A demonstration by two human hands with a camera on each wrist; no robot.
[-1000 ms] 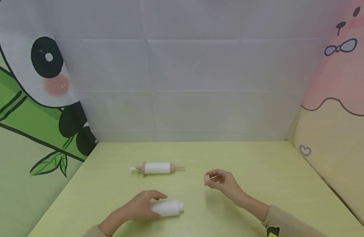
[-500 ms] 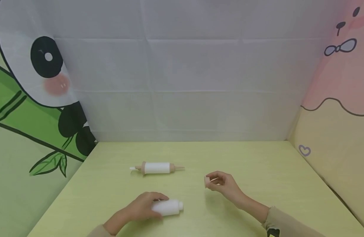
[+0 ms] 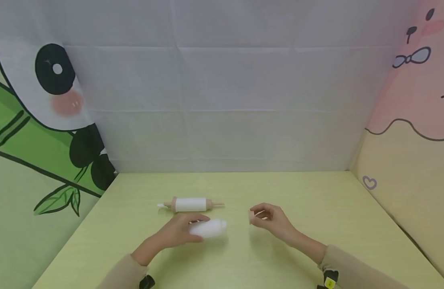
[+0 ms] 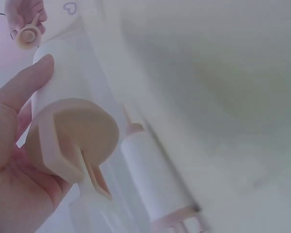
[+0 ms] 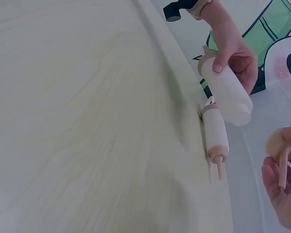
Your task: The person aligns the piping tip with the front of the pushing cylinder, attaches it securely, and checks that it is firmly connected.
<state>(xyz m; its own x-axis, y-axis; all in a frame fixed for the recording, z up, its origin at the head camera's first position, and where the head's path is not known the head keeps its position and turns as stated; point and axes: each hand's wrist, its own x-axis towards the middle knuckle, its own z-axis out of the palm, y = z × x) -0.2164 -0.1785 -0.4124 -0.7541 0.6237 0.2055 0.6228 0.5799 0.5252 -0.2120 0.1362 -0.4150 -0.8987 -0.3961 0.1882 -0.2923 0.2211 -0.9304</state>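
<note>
My left hand [image 3: 178, 232] grips a white bottle [image 3: 209, 228] above the table, its narrow white neck pointing right. At the bottle's other end, the left wrist view shows a beige end piece [image 4: 97, 124] with upright fins and a pale rod. My right hand [image 3: 274, 222] pinches a small beige nozzle cap [image 3: 251, 217], facing the bottle's neck across a gap. A thin stem [image 5: 283, 167] on the cap points back toward the palm. Beyond my left hand lies a similar white bottle [image 3: 190, 204] on its side, with beige ends and a thin nozzle fitted.
The pale yellow table [image 3: 301, 192] reaches back to a white sheet wall [image 3: 236, 100]. A panda-and-bamboo panel [image 3: 55, 108] stands along the left side, and a pink and cream panel [image 3: 416, 108] along the right.
My left hand has moved the white bottle up off the table, forward and slightly right. My right hand, still pinching the nozzle cap, has barely moved. The other bottle stays put.
</note>
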